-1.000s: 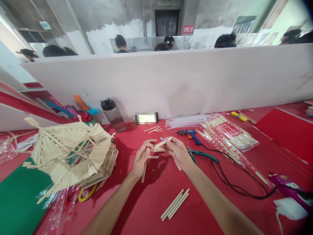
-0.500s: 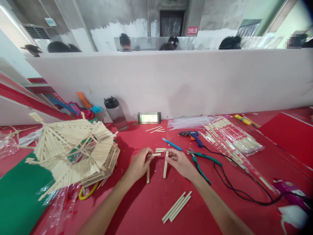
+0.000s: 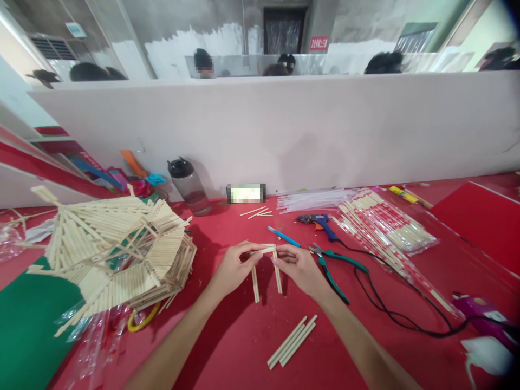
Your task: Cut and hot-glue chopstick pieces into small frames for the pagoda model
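My left hand [image 3: 238, 269] pinches a short horizontal wooden stick [image 3: 267, 249], and a pair of longer sticks [image 3: 255, 286] hangs toward me from under its fingers. Opposite it, my right hand [image 3: 299, 269] grips another pair of wooden sticks [image 3: 278, 279] between thumb and fingers. At the top, the short stick meets the right-hand pair, so the pieces make an angular frame. Whether they are joined there, I cannot tell. Several loose wooden sticks [image 3: 292, 342] lie on the red table nearer to me.
A large wooden-stick model [image 3: 122, 254] occupies the left side. To the right lie pliers [image 3: 335, 279], a blue glue gun [image 3: 319, 221] with a black cord, a blue pen [image 3: 284, 236] and packaged sticks [image 3: 398, 222]. A bottle [image 3: 189, 187] stands by the white partition [image 3: 244, 130].
My hands have come closer together. The short stick in my left hand now touches the right-hand pair, and the left pair has shifted right. The view has tilted slightly.
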`<state>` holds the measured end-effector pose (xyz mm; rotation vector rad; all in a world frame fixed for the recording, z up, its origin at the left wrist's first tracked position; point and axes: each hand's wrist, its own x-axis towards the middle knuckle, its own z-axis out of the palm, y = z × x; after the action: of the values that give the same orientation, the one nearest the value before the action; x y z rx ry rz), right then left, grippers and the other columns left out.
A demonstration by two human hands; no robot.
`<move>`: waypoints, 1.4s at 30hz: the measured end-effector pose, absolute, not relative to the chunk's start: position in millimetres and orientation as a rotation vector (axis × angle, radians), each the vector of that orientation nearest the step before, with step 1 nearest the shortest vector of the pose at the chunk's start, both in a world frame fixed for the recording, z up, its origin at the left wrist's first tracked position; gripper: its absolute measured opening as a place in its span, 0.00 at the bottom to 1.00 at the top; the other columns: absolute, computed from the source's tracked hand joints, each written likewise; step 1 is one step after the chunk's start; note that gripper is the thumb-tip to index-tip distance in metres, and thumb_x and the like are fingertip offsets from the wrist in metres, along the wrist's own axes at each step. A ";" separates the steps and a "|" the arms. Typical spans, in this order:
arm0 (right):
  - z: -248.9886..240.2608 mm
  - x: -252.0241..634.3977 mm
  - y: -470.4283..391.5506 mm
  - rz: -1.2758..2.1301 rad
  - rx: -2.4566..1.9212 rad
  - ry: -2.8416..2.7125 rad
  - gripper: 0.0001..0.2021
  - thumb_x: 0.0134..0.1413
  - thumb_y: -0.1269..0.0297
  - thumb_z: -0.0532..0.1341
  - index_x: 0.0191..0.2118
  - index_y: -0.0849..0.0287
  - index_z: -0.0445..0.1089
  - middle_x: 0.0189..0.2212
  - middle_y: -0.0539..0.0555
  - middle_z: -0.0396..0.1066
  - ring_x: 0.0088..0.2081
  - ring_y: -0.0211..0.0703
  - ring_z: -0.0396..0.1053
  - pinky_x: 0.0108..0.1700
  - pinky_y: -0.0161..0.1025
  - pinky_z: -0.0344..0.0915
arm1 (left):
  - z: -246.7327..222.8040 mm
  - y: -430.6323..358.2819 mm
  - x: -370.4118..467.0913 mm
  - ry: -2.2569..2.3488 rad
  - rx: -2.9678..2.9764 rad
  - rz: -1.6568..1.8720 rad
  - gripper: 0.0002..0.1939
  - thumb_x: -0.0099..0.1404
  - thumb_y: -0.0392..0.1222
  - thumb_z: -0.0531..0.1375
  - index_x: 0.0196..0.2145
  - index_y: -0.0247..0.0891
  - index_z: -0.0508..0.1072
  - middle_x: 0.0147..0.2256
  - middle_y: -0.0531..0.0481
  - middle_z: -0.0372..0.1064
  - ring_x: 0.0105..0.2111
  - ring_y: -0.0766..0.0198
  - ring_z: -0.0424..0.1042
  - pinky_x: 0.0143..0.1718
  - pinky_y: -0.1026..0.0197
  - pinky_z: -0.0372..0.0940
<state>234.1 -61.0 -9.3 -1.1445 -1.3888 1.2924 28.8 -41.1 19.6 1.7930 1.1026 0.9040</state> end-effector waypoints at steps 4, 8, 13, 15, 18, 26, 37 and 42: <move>-9.6 234.2 -61.3 1.283 -1.144 -1.386 0.13 0.53 0.57 0.66 0.43 0.57 0.77 0.38 0.55 0.78 0.40 0.48 0.75 0.45 0.45 0.70 | 18.9 -40.5 27.1 1.107 1.811 0.896 0.11 0.68 0.45 0.60 0.45 0.46 0.80 0.40 0.50 0.77 0.37 0.61 0.74 0.42 0.61 0.66; -8.2 233.6 -61.6 1.305 -1.144 -1.371 0.14 0.53 0.57 0.67 0.43 0.58 0.77 0.37 0.56 0.78 0.40 0.49 0.75 0.45 0.45 0.70 | 21.5 -41.4 25.8 1.127 1.824 0.882 0.12 0.68 0.46 0.60 0.44 0.45 0.80 0.39 0.49 0.77 0.37 0.60 0.74 0.40 0.61 0.66; -7.9 231.2 -63.1 1.320 -1.124 -1.350 0.14 0.53 0.56 0.67 0.44 0.57 0.78 0.38 0.56 0.78 0.41 0.49 0.75 0.46 0.45 0.70 | 23.3 -43.5 25.5 1.151 1.839 0.890 0.12 0.68 0.46 0.59 0.45 0.47 0.80 0.39 0.49 0.77 0.38 0.61 0.74 0.41 0.61 0.65; -7.6 229.4 -63.9 1.333 -1.120 -1.335 0.14 0.53 0.56 0.67 0.43 0.57 0.78 0.37 0.55 0.78 0.40 0.48 0.75 0.45 0.44 0.70 | 22.5 -43.8 25.4 1.165 1.837 0.886 0.12 0.68 0.46 0.59 0.45 0.47 0.80 0.39 0.49 0.76 0.39 0.61 0.74 0.41 0.61 0.65; -5.7 226.7 -65.0 1.373 -1.107 -1.282 0.14 0.50 0.56 0.69 0.41 0.58 0.78 0.37 0.56 0.78 0.40 0.48 0.75 0.45 0.43 0.69 | 20.6 -43.8 25.4 1.175 1.836 0.882 0.12 0.68 0.45 0.59 0.43 0.45 0.81 0.38 0.49 0.76 0.39 0.60 0.74 0.42 0.61 0.66; -1.1 225.1 -69.5 1.648 -1.057 -1.023 0.19 0.44 0.54 0.73 0.41 0.58 0.78 0.36 0.57 0.78 0.36 0.44 0.75 0.38 0.38 0.70 | 24.4 -44.8 25.1 1.180 1.841 0.885 0.11 0.67 0.46 0.60 0.42 0.45 0.81 0.37 0.49 0.75 0.38 0.60 0.74 0.42 0.61 0.66; -9.5 224.5 -69.2 1.704 -1.052 -0.984 0.19 0.45 0.55 0.73 0.43 0.57 0.77 0.38 0.57 0.79 0.34 0.42 0.75 0.36 0.36 0.69 | 23.0 -43.0 20.4 1.123 1.668 0.882 0.10 0.64 0.47 0.61 0.37 0.40 0.79 0.35 0.50 0.78 0.34 0.61 0.74 0.38 0.60 0.68; -4.9 221.9 -71.2 1.732 -1.048 -0.908 0.19 0.42 0.55 0.74 0.41 0.57 0.77 0.37 0.56 0.79 0.34 0.42 0.75 0.37 0.36 0.69 | 16.2 -41.3 18.6 1.140 1.680 0.912 0.11 0.63 0.48 0.62 0.37 0.40 0.79 0.35 0.49 0.79 0.36 0.59 0.75 0.41 0.59 0.68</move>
<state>221.9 -71.2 -4.9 -1.0485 -0.9084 1.7317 18.6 -41.3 16.2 1.6804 1.1404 0.9122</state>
